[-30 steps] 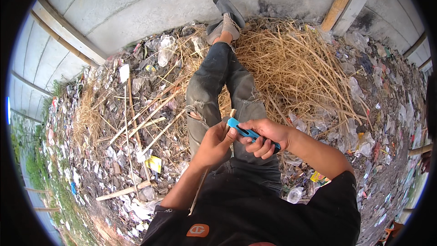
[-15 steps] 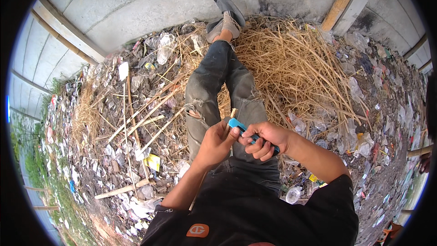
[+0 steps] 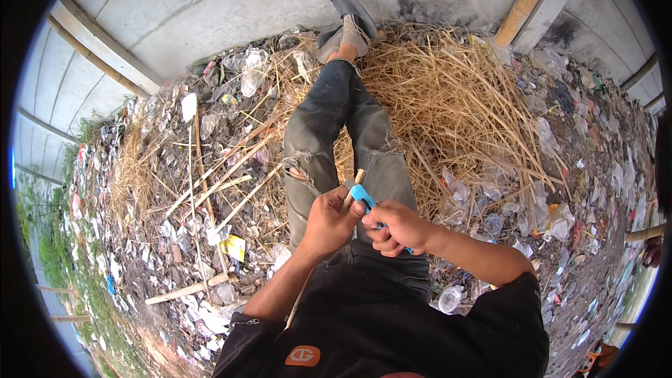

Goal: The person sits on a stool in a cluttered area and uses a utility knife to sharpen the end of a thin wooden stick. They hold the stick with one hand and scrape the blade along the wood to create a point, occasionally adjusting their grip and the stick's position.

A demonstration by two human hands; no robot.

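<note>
Head view, only one: left hand (image 3: 327,225) is pinching a slim tan wooden stick (image 3: 360,176) near its tip, end pointing roughly to 12 o'clock; a thin pale strip (image 3: 299,299) is running out toward 7 o'clock below that hand, probably the same piece. Right hand (image 3: 397,227) is clamping a bright-blue plastic utility knife (image 3: 363,197), nose aiming at 11 o'clock, sitting at the stick just below its tip. Hands are nearly together, left thumb right by the knife; can't tell if it's pressing on it. Blade isn't showing, so contact unconfirmed. Step in hand is looking like trimming the stick end, my read. Next stroke would be calling for a firm left pinch, thumb clear of the edge, shallow blade angle. Dark torn trousers (image 3: 316,141) are lying directly beneath, so a slip is risking the thigh. Loose golden straw pile (image 3: 448,101) is sitting at 1 o'clock, pale bare stick (image 3: 185,292) at 8.
</note>
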